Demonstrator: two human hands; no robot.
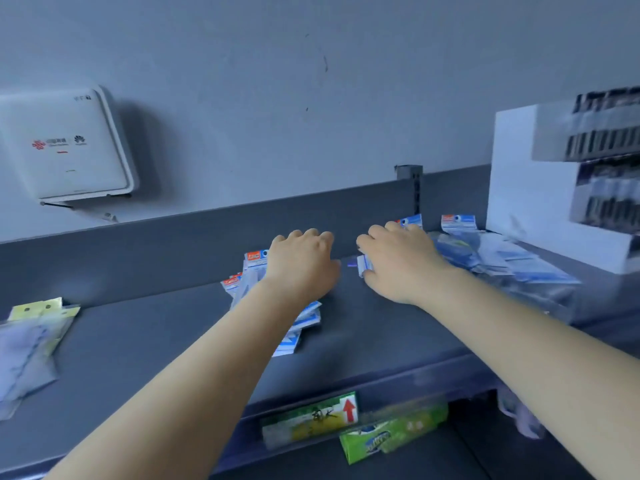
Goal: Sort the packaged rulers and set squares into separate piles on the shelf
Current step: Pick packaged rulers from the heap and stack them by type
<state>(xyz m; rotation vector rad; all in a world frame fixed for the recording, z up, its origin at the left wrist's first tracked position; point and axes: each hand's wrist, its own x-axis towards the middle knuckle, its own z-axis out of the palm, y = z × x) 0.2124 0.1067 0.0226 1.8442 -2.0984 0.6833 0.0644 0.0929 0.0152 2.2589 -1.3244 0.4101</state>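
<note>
On smooth grey shelf, both hands press glossy flat packets.

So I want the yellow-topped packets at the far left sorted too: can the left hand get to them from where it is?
Probably yes. The left hand rests on the middle pile, and only bare shelf lies between it and the yellow-topped packets.
</note>
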